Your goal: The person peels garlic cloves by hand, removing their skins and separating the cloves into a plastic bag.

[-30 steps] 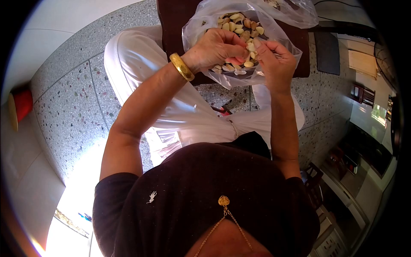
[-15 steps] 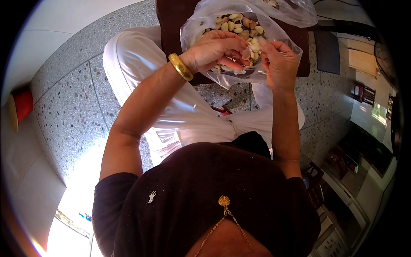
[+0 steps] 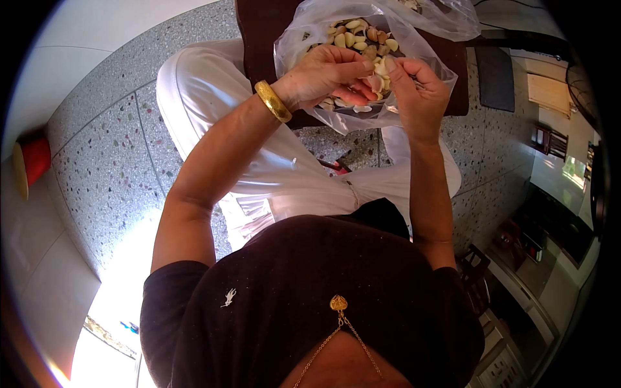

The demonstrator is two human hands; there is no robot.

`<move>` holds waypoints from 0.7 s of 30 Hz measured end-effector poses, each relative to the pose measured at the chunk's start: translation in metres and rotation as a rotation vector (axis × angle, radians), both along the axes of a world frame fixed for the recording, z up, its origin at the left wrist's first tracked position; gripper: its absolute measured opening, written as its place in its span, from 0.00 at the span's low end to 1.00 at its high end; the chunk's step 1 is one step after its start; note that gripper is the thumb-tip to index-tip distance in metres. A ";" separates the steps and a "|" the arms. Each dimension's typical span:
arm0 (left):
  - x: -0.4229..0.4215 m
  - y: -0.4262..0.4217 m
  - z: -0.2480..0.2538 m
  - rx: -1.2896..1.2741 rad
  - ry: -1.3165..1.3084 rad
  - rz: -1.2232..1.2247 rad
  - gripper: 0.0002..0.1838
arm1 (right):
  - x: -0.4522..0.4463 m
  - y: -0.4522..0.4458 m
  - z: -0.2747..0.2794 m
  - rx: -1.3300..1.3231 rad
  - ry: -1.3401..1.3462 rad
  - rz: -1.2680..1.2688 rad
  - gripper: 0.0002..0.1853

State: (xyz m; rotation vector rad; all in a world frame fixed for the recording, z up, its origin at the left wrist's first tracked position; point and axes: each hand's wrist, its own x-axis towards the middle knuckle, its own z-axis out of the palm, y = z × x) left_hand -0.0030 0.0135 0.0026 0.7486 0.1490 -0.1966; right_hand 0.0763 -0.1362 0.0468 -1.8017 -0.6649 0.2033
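A clear plastic bag (image 3: 292, 40) lies wide open, holding several garlic cloves (image 3: 350, 40), some pale and peeled, others in brownish skin. Over its near side, my left hand (image 3: 331, 72), a gold bangle on its wrist, has its fingers bent around a garlic clove (image 3: 374, 83) with pinkish skin. Opposite it, my right hand (image 3: 420, 90) is closed in a pinch, thumb pointing toward that clove. What its curled fingers hold is too small to make out. The fingertips of both hands are close together.
The bag rests on a dark brown stool or low table (image 3: 259, 19), with a second plastic bag (image 3: 446, 19) behind. My legs in white trousers (image 3: 200, 97) are bent around it. Below is speckled stone floor (image 3: 103, 149). A red object (image 3: 33, 158) stands far left.
My right hand has shifted slightly left, its thumb now closer to my left fingertips. My left hand stays nearly in place, its thumb straighter over the clove.
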 end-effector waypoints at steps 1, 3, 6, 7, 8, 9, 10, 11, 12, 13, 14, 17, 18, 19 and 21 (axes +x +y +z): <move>0.000 0.000 0.001 -0.024 0.008 0.000 0.10 | -0.001 0.001 -0.002 0.025 -0.039 0.021 0.04; 0.000 0.001 0.000 -0.035 -0.006 0.002 0.11 | -0.003 0.002 -0.006 0.076 -0.117 0.063 0.03; 0.001 0.001 -0.002 -0.064 -0.020 0.030 0.11 | -0.003 0.001 -0.006 0.053 -0.198 0.126 0.03; 0.001 0.002 -0.002 -0.075 -0.023 0.044 0.11 | -0.004 0.002 -0.006 0.046 -0.214 0.128 0.03; 0.001 0.002 -0.002 -0.081 -0.025 0.051 0.11 | -0.004 0.002 -0.005 0.038 -0.231 0.129 0.02; 0.001 0.002 -0.002 -0.086 -0.028 0.059 0.11 | -0.004 0.002 -0.005 0.030 -0.248 0.129 0.02; 0.001 0.002 -0.002 -0.092 -0.031 0.066 0.11 | -0.004 0.002 -0.006 0.051 -0.253 0.121 0.02; 0.001 0.002 -0.003 -0.092 -0.034 0.069 0.11 | -0.002 0.003 -0.007 0.072 -0.258 0.113 0.03; 0.001 0.002 -0.004 -0.091 -0.036 0.072 0.11 | -0.001 0.004 -0.008 0.093 -0.262 0.105 0.03; 0.001 0.002 -0.005 -0.090 -0.039 0.074 0.10 | -0.001 0.004 -0.009 0.094 -0.268 0.106 0.03; 0.001 0.002 -0.005 -0.087 -0.034 0.084 0.10 | -0.001 0.004 -0.009 0.094 -0.274 0.107 0.03; 0.001 0.001 -0.006 -0.077 -0.029 0.103 0.10 | -0.005 0.003 -0.007 0.116 -0.097 0.064 0.02; 0.002 0.001 -0.006 -0.073 -0.031 0.106 0.10 | -0.007 0.003 -0.006 0.127 -0.005 0.043 0.02; 0.002 0.001 -0.006 -0.069 -0.032 0.110 0.09 | -0.007 0.001 -0.006 0.142 0.066 0.037 0.03; 0.002 0.001 -0.007 -0.070 -0.042 0.112 0.09 | -0.007 -0.002 -0.008 0.171 0.207 0.022 0.03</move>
